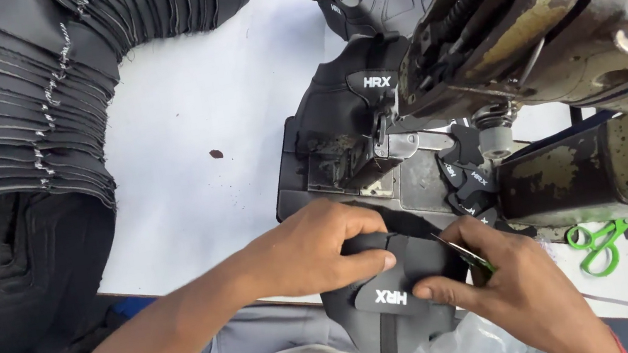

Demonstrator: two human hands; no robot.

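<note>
At the near edge of the white counter [182, 138], just in front of the sewing machine [558, 20], the left hand [309, 249] pinches the black shoe-upper piece [399, 289] with its grip clamped on the top edge, while the right hand [516, 287] closes its grip around small thread snips [465, 256] at the piece's right side. The step in hand looks like trimming a sewn piece. The next cut seems to call for a steady hold and the blades kept clear of the stitched label.
</note>
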